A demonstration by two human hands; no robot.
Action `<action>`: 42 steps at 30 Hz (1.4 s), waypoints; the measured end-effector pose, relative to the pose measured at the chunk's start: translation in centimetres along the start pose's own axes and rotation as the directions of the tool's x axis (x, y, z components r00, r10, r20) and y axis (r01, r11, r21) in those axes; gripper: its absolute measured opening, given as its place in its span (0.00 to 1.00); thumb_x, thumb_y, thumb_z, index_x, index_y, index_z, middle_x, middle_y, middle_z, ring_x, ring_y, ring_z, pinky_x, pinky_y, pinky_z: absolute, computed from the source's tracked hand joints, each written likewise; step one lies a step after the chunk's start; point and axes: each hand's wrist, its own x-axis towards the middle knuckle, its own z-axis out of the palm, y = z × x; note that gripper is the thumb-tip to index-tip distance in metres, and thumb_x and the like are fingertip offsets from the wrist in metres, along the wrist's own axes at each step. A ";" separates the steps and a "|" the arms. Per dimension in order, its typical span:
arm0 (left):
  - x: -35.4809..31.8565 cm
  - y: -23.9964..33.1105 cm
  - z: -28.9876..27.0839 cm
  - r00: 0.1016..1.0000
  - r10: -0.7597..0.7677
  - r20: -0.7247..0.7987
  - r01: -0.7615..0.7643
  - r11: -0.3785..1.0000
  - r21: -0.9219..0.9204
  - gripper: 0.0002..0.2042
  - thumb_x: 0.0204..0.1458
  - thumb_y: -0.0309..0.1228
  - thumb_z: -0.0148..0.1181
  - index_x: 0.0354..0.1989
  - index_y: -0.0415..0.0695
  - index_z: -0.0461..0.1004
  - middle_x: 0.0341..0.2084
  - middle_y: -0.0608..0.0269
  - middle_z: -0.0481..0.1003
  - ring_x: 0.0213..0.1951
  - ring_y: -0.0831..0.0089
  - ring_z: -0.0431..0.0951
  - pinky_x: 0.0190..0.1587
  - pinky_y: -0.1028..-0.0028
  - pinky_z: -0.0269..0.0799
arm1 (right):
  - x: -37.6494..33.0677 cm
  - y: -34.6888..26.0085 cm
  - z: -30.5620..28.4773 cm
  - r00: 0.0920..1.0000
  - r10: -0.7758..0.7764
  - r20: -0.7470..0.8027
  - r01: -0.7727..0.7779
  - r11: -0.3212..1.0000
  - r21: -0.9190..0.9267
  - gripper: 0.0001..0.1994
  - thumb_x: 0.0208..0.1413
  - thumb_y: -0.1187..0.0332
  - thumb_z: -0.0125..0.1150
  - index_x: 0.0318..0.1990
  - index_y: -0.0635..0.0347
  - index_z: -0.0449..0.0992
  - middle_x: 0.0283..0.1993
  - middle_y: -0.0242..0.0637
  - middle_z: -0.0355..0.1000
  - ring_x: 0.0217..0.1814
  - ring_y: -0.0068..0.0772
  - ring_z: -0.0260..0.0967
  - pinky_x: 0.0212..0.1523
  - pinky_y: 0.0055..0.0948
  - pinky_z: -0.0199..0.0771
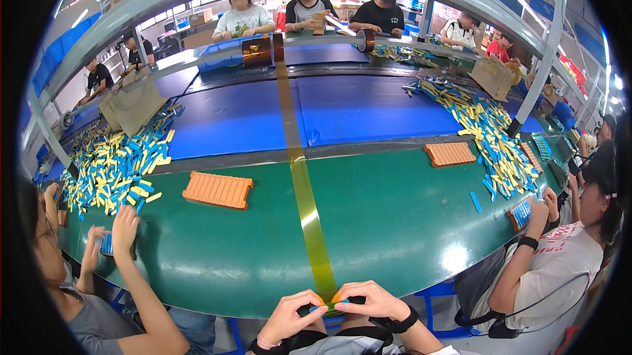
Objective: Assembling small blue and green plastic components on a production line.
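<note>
At six o'clock, the left hand (pixel 291 319) and right hand (pixel 370 301) pinch the end of a long, shiny yellow see-through tape strip (pixel 304 197) running toward twelve o'clock. An orange ridged plastic tray (pixel 218 190) lies at ten o'clock on the smooth green table (pixel 395 217).

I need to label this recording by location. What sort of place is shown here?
Probably a factory assembly line: a long green conveyor belt, heaps of small blue and yellow sticks, ridged orange rectangular trays, and seated workers on both sides.
</note>
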 end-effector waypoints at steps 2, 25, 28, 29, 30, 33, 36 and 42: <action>0.0 0.0 0.0 1.000 -0.003 0.000 0.003 1.000 -0.006 0.05 0.43 0.25 0.57 0.25 0.35 0.70 0.22 0.60 0.71 0.25 0.71 0.71 0.31 0.78 0.66 | 0.0 -0.1 0.1 0.999 -0.022 -0.024 0.023 0.999 0.029 0.07 0.47 0.68 0.57 0.29 0.65 0.72 0.28 0.38 0.69 0.28 0.30 0.65 0.31 0.24 0.64; 0.0 -0.3 0.0 0.999 -0.014 -0.032 0.013 1.000 -0.019 0.08 0.40 0.25 0.61 0.27 0.35 0.71 0.24 0.61 0.72 0.28 0.74 0.72 0.33 0.79 0.67 | 0.0 0.2 0.0 0.999 0.010 -0.042 -0.009 0.999 0.034 0.07 0.48 0.68 0.56 0.30 0.64 0.72 0.28 0.37 0.69 0.28 0.29 0.65 0.30 0.23 0.64; 0.0 -0.4 0.2 0.998 0.017 -0.056 -0.017 1.000 0.002 0.08 0.39 0.25 0.62 0.27 0.36 0.72 0.25 0.61 0.72 0.28 0.75 0.73 0.33 0.79 0.67 | -0.1 0.1 0.0 0.998 0.016 -0.057 -0.014 0.999 0.044 0.07 0.47 0.69 0.56 0.30 0.63 0.72 0.28 0.36 0.69 0.27 0.28 0.65 0.30 0.22 0.64; 0.0 -0.3 0.3 0.999 0.000 -0.048 0.000 1.000 0.005 0.08 0.38 0.25 0.63 0.27 0.36 0.72 0.25 0.62 0.72 0.28 0.76 0.73 0.33 0.79 0.67 | -0.1 0.1 0.0 0.997 0.029 -0.068 -0.026 0.998 0.049 0.07 0.47 0.69 0.56 0.30 0.63 0.72 0.28 0.36 0.69 0.27 0.28 0.65 0.30 0.22 0.64; -0.1 -0.3 0.5 0.999 -0.013 -0.050 0.014 1.000 0.010 0.08 0.39 0.25 0.63 0.27 0.36 0.72 0.25 0.62 0.73 0.28 0.76 0.73 0.34 0.79 0.67 | -0.2 0.2 0.0 0.997 0.023 -0.073 -0.019 0.998 0.053 0.07 0.47 0.69 0.56 0.30 0.63 0.72 0.28 0.36 0.69 0.27 0.28 0.65 0.30 0.22 0.64; 0.0 -0.1 0.5 0.999 -0.003 -0.054 0.003 1.000 -0.002 0.08 0.38 0.24 0.63 0.27 0.36 0.72 0.26 0.62 0.73 0.29 0.75 0.73 0.35 0.79 0.67 | -0.4 0.3 -0.1 0.998 0.023 -0.064 -0.020 0.999 0.051 0.07 0.47 0.69 0.57 0.30 0.63 0.73 0.28 0.36 0.69 0.28 0.27 0.65 0.30 0.23 0.64; 0.0 -0.2 0.6 0.996 -0.004 -0.086 0.001 1.000 -0.029 0.09 0.36 0.22 0.64 0.26 0.36 0.72 0.25 0.59 0.73 0.29 0.74 0.73 0.34 0.79 0.67 | -0.3 0.4 0.1 0.997 -0.007 -0.079 0.012 0.998 0.064 0.07 0.47 0.69 0.57 0.30 0.63 0.72 0.28 0.36 0.69 0.28 0.29 0.66 0.31 0.23 0.64; -0.4 -1.2 1.0 0.983 -0.084 -0.160 0.062 0.989 -0.136 0.13 0.35 0.21 0.64 0.29 0.35 0.68 0.27 0.59 0.72 0.32 0.75 0.72 0.36 0.78 0.68 | -0.2 -0.1 0.1 0.996 0.066 -0.058 -0.064 0.997 0.035 0.06 0.47 0.71 0.57 0.28 0.65 0.71 0.29 0.37 0.69 0.31 0.29 0.67 0.35 0.23 0.64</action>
